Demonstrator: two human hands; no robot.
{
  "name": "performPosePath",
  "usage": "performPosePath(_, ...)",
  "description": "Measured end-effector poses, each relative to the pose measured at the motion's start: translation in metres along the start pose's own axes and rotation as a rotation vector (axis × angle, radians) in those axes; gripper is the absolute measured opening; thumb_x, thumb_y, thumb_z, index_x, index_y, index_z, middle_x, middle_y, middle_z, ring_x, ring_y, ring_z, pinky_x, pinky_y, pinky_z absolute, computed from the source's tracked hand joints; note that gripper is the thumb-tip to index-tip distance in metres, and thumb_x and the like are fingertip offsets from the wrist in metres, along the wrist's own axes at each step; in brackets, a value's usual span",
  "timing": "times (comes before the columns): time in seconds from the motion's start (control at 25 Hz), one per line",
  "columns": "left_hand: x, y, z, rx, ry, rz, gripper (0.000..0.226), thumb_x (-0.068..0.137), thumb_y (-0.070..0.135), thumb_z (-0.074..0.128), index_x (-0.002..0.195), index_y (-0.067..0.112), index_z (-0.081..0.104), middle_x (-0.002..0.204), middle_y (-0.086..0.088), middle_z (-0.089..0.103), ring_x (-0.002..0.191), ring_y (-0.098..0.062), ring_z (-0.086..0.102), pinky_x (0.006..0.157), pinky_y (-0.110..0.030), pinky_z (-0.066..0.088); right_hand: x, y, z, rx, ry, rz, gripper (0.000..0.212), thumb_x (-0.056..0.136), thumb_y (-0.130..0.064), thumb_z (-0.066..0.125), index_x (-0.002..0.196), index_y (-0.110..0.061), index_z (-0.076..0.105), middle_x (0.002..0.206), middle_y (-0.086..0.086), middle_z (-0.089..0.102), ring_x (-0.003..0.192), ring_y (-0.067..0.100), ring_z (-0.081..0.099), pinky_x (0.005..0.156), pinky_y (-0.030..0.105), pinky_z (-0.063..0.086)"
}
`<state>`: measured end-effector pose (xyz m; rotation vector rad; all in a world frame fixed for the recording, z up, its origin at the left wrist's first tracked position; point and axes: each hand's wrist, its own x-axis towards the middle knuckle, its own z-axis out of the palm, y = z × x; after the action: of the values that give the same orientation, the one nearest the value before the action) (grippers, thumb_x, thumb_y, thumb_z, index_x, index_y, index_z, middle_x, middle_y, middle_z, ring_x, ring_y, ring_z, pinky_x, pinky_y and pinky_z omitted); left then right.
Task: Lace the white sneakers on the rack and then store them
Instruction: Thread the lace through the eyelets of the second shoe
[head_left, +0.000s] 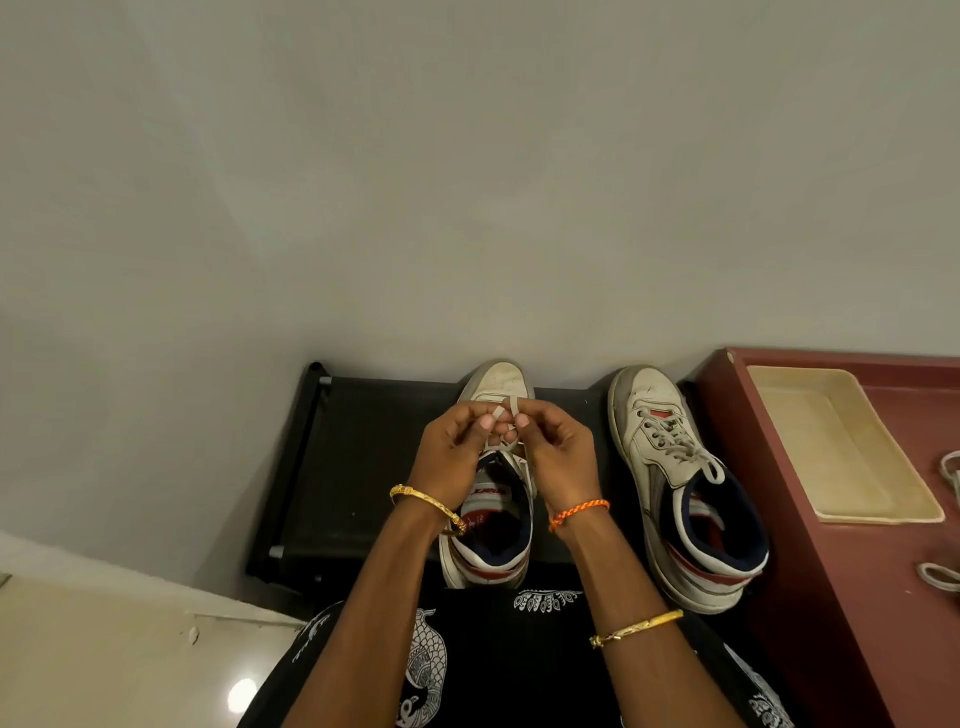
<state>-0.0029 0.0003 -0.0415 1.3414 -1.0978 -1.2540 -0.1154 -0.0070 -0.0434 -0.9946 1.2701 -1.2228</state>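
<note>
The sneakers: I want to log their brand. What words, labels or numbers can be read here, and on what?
Nothing can be read for certain.
Left sneaker tongue label: dark lettering, too blurred to read.
Red patch inside that sneaker: small marks, illegible.
Right sneaker: no readable text.
Black cloth: white prints, ornament rather than clear letters.

Both hands hide the left sneaker's (496, 382) eyelets and lacing

sneakers (675, 467): scuffed matt leather | rack (363, 467): black cloth; tray (831, 441): smooth cream plastic
</note>
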Motion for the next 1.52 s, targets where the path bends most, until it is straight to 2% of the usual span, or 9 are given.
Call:
performPosePath(0.24,0.016,0.006,-0.014,0.118,-0.205,0.098,0.014,0.084,0.003,0.064,0.094,0.011,0.069,0.072,0.0,0.072,0.074,-0.01,0.069,0.074,-0.016,0.052,0.011,0.0,-0.011,-0.032,-0.095,0.021,0.016,0.083,0.009,0.062,0.087,-0.005,0.068,0.069,-0.004,0.071,0.064,0.002,0.066,0.059,0.015,0.051)
performPosePath(0.4,0.021,0.018,-0.012,0.132,-0.168,-0.015,0.026,0.077,0.004,0.072,0.094,0.011,0.053,0.054,0.005,0.067,0.053,-0.004,0.065,0.058,-0.009,0.048,0.013,0.0,-0.015,0.044,-0.156,0.019,0.018,0.08,0.01,0.064,0.082,-0.007,0.06,0.064,-0.003,0.071,0.063,0.007,0.068,0.06,0.017,0.052)
performPosePath(0.64,0.028,0.016,-0.023,0.165,-0.195,-0.136,0.02,0.075,0.014,0.073,0.094,0.014,0.071,0.077,-0.002,0.072,0.071,-0.016,0.065,0.066,-0.019,0.054,0.016,-0.007,-0.03,-0.047,-0.432,-0.046,0.024,0.084,0.011,0.058,0.104,0.0,0.066,0.087,-0.002,0.074,0.083,0.011,0.07,0.073,0.019,0.054)
performPosePath(0.8,0.026,0.017,-0.023,0.222,-0.238,-0.103,0.019,0.075,0.018,0.074,0.094,0.014,0.074,0.08,-0.001,0.074,0.081,-0.013,0.067,0.079,-0.022,0.052,0.019,-0.006,-0.032,-0.075,-0.34,-0.022,0.015,0.085,0.005,0.059,0.096,0.002,0.068,0.085,0.003,0.074,0.083,0.017,0.071,0.076,0.023,0.056)
performPosePath(0.96,0.032,0.023,-0.027,0.752,-0.24,0.133,0.032,0.077,0.026,0.074,0.108,0.017,0.071,0.101,-0.005,0.072,0.089,-0.011,0.062,0.082,-0.019,0.043,0.019,-0.006,-0.021,-0.119,-0.256,0.058,0.012,0.087,0.004,0.059,0.089,-0.004,0.068,0.063,-0.007,0.07,0.059,0.004,0.066,0.058,0.015,0.053)
performPosePath(1.12,0.026,0.022,-0.025,1.266,-0.213,0.824,0.029,0.067,0.021,0.083,0.094,0.015,0.076,0.08,-0.006,0.072,0.074,-0.023,0.063,0.063,-0.027,0.043,0.02,-0.005,-0.015,-0.06,-0.199,0.209,0.008,0.087,0.001,0.06,0.087,-0.001,0.068,0.054,-0.005,0.066,0.044,0.002,0.057,0.044,0.014,0.045)
performPosePath(1.28,0.019,0.012,-0.031,1.397,-0.106,1.122,0.029,0.059,0.026,0.086,0.083,0.015,0.074,0.076,-0.002,0.071,0.073,-0.024,0.063,0.059,-0.03,0.046,0.02,-0.006,-0.012,-0.018,-0.199,0.243,0.011,0.084,0.004,0.063,0.087,-0.006,0.068,0.062,0.001,0.07,0.054,0.008,0.065,0.054,0.019,0.054)
performPosePath(1.4,0.015,0.017,-0.028,1.307,-0.136,0.848,0.014,0.077,0.028,0.069,0.087,0.018,0.073,0.078,0.002,0.067,0.082,-0.017,0.049,0.069,-0.033,0.037,0.02,-0.004,-0.014,-0.136,-0.144,0.116,0.014,0.085,-0.001,0.064,0.086,-0.014,0.067,0.084,0.007,0.07,0.076,0.016,0.067,0.072,0.028,0.057)
performPosePath(1.52,0.021,0.035,-0.024,0.86,-0.185,-0.066,0.027,0.093,0.033,0.054,0.106,0.015,0.069,0.096,0.005,0.059,0.1,-0.016,0.049,0.094,-0.036,0.037,0.017,-0.005,-0.016,-0.305,0.011,-0.071,0.015,0.092,-0.02,0.06,0.078,-0.022,0.066,0.084,0.002,0.068,0.085,0.021,0.063,0.075,0.035,0.052)
